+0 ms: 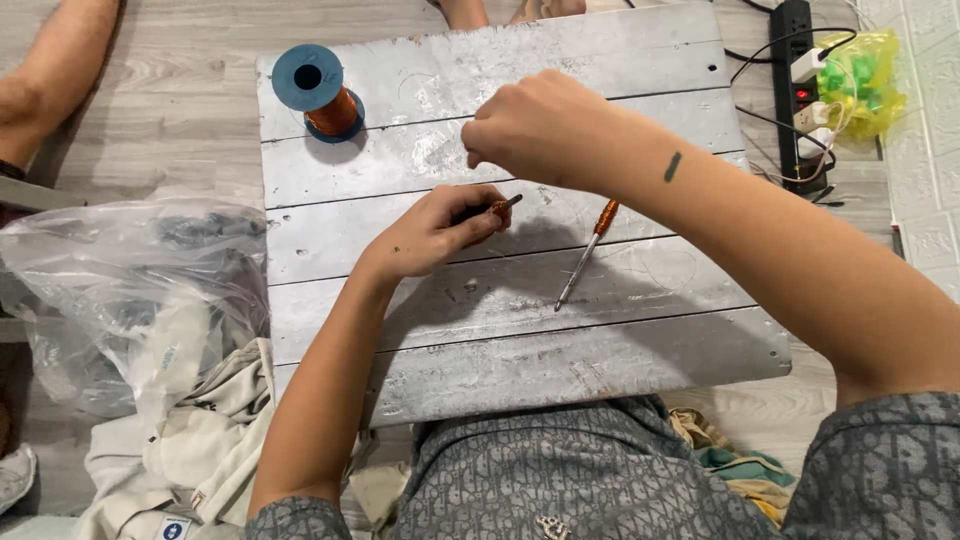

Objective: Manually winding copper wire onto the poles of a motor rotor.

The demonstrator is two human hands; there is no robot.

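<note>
My left hand [432, 232] pinches a small dark rod-shaped part [497, 207] with copper-coloured wire wound on it, just above the grey planked board [520, 350]. My right hand [535, 128] hovers above and behind it with fingers pinched together, apparently on a thin wire that is too fine to make out. A blue spool of copper wire [318, 90] stands upright at the board's far left corner. A metal rod with an orange handle [588, 250] lies on the board to the right of my left hand.
A clear plastic bag with dark parts [130, 290] and crumpled cloth [190, 440] lie on the floor at left. A black power strip [795, 90] with plugs and a yellow bag [862, 80] sit at far right. Another person's leg [50, 80] shows at top left.
</note>
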